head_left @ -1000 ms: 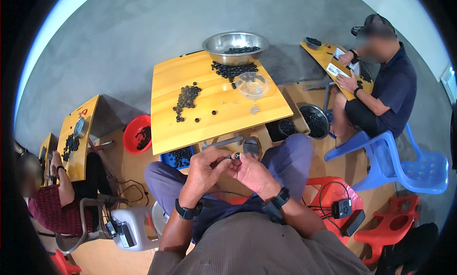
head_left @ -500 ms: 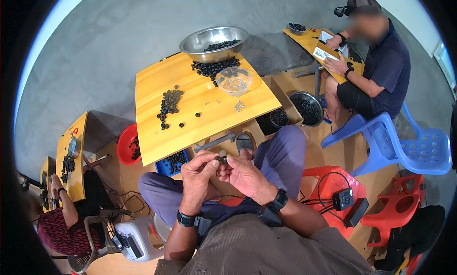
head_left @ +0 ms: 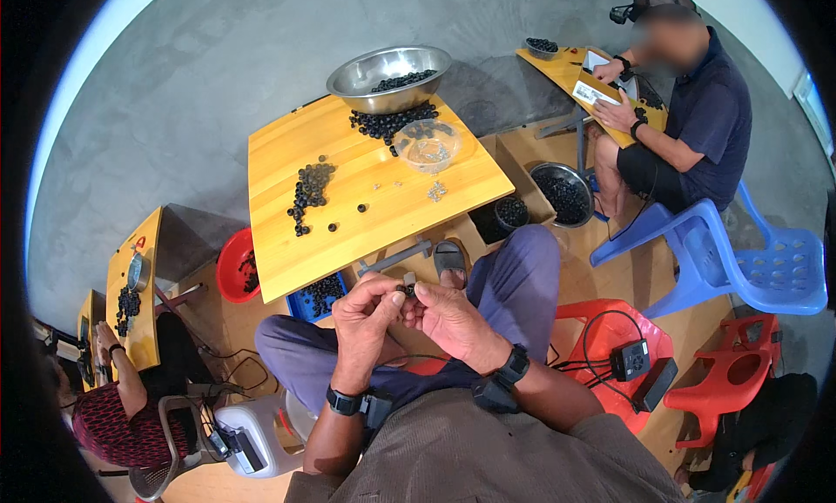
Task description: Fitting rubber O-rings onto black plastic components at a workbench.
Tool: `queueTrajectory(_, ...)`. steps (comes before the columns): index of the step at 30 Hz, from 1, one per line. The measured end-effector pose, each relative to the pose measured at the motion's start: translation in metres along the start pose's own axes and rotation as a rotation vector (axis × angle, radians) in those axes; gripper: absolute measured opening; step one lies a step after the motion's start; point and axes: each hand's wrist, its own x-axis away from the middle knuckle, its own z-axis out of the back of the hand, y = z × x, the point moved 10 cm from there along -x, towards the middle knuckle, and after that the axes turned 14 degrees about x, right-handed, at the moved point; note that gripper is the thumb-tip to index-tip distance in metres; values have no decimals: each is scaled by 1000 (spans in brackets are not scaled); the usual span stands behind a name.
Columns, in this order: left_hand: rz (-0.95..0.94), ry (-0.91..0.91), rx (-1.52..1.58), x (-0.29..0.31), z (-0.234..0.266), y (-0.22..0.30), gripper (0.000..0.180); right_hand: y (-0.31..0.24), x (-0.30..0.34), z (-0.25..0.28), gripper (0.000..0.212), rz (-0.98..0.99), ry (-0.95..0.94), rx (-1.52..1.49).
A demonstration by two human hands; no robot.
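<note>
Above my lap, my left hand [head_left: 361,318] and my right hand [head_left: 451,322] meet at the fingertips. Between them is a small black round part [head_left: 406,290], pinched by both thumbs and fingers, which cover most of it. Beyond my hands stands a yellow wooden table [head_left: 287,168]. On it lie a loose group of black round parts [head_left: 310,189], two single ones nearer the front edge, and a small pile of shiny metal bits [head_left: 436,191]. A clear plastic bowl [head_left: 427,146] sits beside a heap of more black parts [head_left: 387,127].
A steel basin [head_left: 390,78] stands at the table's back. Below are a blue tray [head_left: 302,308], a red basin [head_left: 233,263] and a cardboard box [head_left: 528,182]. Co-workers sit left and right, near a blue chair [head_left: 710,255]. A red stool [head_left: 570,316] with a cabled device stands beside me.
The view has shifted very slightly. My hands stay together around the small black part, with only slight finger movement.
</note>
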Motion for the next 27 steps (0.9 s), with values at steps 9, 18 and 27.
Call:
queueTrajectory(9, -113, -47, -289, -2, -22, 24, 5, -3, -1, 7, 21, 39, 9, 26)
queueTrajectory(18, -195, -77, -405, 0, -29, 28, 8, 8, 1, 9, 22, 18, 28, -7)
queueTrajectory(27, -250, -101, -647, 0, -20, 31, 8, 34, -11, 11, 21, -23, -39, 72)
